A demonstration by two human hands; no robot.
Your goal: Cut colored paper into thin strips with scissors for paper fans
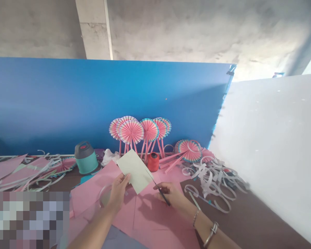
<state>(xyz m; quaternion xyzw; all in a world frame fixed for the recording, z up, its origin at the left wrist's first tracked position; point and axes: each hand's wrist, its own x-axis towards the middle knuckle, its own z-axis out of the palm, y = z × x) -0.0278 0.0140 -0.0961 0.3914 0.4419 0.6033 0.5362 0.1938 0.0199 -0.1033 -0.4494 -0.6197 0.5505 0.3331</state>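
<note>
A pale green paper sheet (135, 170) is pinched at its lower left edge by my left hand (120, 188), thumb on top. My right hand (168, 194) is closed around dark scissors (162, 195), whose thin blades point up and left along the sheet's right edge. Whether the blades are apart is hard to tell. Under both hands lie large pink paper sheets (155, 218). Just behind the green sheet stands a red thread spool (153, 162).
Pink pleated paper fans (131, 132) stand against a blue partition (67, 93). A teal and grey container (86, 158) is at the left. Curled white paper strips (207, 183) are heaped at the right, beside more fans (189, 151). Pink sheets and strips lie far left.
</note>
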